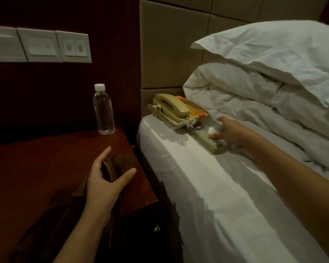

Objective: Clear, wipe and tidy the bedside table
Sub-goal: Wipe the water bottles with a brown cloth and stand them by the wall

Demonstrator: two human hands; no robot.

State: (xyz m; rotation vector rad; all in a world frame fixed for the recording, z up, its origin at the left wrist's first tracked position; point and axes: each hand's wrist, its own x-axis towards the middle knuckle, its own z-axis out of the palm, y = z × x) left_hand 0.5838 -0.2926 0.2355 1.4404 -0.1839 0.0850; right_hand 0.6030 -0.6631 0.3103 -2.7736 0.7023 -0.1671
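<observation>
Fingers [216, 136] of the right hand [229, 130] are curled around a clear glass [213, 129] on the bed, and this glass stands partly on a beige remote control [207, 142] that lies on the white sheet [207, 186]. Whether the grip is already firm I cannot tell, because the glass is transparent and a little blurred. The remote's long axis runs from the telephone [176, 109] down toward the person, close to the mattress edge. The left hand [106, 179] is half open above the bedside table [46, 168], with a dark brown cloth [110, 166] loosely inside its curved fingers. A water bottle [103, 110] stands upright at the back of the table, well apart from both hands. The table lies to the left of the glass, so the right hand probably must carry it across the gap. The wood looks bare and shiny, the room is dim, and a pillow [273, 54] rests on the crumpled duvet [245, 95].
</observation>
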